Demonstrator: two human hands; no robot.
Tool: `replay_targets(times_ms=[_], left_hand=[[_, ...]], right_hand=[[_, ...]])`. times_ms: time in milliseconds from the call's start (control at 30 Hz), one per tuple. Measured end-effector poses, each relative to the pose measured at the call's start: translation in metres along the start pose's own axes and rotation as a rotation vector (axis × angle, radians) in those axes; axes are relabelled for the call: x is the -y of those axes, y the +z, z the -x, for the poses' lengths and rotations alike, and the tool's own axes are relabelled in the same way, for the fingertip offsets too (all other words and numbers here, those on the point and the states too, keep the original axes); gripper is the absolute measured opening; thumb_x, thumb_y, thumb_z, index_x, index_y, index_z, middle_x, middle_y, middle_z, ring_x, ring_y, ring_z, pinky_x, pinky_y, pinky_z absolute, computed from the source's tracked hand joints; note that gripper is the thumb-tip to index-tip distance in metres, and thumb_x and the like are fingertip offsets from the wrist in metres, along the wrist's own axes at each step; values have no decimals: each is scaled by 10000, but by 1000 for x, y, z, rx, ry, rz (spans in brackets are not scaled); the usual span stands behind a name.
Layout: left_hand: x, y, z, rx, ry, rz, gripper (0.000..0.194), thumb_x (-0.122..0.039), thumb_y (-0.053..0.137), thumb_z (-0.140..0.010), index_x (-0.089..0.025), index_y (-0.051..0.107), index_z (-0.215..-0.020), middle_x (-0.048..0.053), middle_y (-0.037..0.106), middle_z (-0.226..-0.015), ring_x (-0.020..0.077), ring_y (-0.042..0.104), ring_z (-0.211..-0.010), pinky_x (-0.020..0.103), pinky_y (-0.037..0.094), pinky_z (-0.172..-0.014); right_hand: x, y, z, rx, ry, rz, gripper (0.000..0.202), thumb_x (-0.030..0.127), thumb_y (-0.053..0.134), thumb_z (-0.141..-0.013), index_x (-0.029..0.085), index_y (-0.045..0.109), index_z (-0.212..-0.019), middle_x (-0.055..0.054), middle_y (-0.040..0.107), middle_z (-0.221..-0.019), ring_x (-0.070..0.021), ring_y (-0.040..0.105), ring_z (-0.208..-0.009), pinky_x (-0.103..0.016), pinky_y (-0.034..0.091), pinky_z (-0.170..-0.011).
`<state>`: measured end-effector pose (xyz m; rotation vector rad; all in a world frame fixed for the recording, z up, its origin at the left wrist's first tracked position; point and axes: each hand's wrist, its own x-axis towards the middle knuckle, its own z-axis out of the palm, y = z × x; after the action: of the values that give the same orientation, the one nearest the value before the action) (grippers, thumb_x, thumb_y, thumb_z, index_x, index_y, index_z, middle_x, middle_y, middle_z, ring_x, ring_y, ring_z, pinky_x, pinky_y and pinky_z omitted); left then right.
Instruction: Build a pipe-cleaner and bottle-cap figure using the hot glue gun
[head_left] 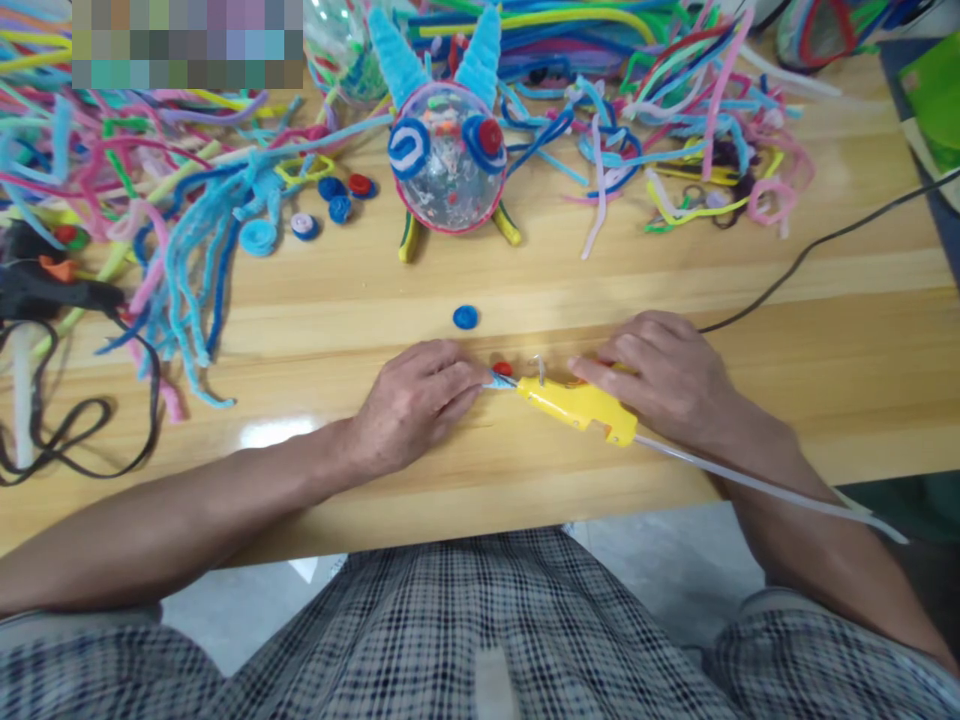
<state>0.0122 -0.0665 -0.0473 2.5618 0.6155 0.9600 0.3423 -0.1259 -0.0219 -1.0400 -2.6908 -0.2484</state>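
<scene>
My left hand point(420, 405) pinches a small light blue piece point(498, 380) near the table's front edge. The tip of a yellow glue gun point(577, 405) touches or nearly touches that piece. My right hand point(667, 375) is closed around the glue gun, and a clear glue stick point(750, 477) trails from its rear. A red coil point(502, 370) lies just behind the gun's tip, and a blue coil point(466, 317) is farther back. Beyond them stands a clear round figure point(450, 190) with blue ears, coiled eyes and yellow feet.
Tangled pipe cleaners point(202, 230) cover the left side, with more point(675, 130) at the back right. Several small coils point(340, 208) lie left of the figure. A black glue gun point(45, 285) with a looped cord is far left. A black cable point(817, 240) crosses the right side.
</scene>
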Motion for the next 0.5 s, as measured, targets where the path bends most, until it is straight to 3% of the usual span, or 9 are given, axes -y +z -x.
replay_targets(times_ms=[500], left_hand=[[1,1,2,7,-7,-10,84,-202,627,-1072,-202,703,-1107,28,729,-877,147,673,-795,272,588,-727]], right_hand=[[-1,1,2,44,19,42,368,135,500,-1062,309,660,-1343,-13,728,-952,-217,607,-924,-382,465,-886]])
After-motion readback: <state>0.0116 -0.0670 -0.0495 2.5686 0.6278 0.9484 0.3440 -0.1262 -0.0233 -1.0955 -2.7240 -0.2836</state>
